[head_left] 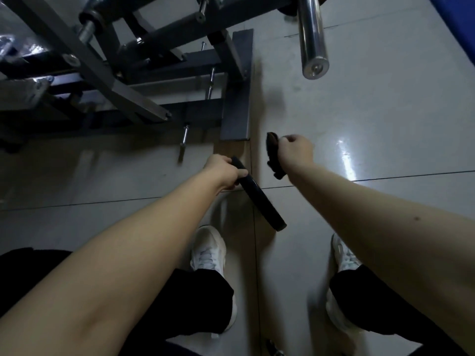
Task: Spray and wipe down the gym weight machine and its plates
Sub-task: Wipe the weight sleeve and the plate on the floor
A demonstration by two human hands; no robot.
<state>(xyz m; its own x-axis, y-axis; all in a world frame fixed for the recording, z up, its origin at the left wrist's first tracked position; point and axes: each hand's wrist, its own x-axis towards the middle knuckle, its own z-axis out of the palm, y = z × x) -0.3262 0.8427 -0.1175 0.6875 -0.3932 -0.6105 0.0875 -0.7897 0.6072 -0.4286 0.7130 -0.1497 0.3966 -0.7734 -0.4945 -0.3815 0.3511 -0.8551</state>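
Grip check: your left hand [223, 173] holds the black plate [259, 201] edge-on; your right hand [295, 150] clutches a dark cloth [272, 150].

Pretty clearly a gym: grey steel weight machine frame [123, 80] with pegs, a chrome barbell sleeve [312, 39] sticking out overhead, glossy tiled floor [372, 129], black weight plate [259, 199].

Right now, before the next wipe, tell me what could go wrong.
1. The left hand alone grips the weight plate by its rim, close to the left sneaker; a slip could drop it on the foot or tile floor.
2. The chrome bar sleeve juts out ahead; leaning in could bump it.
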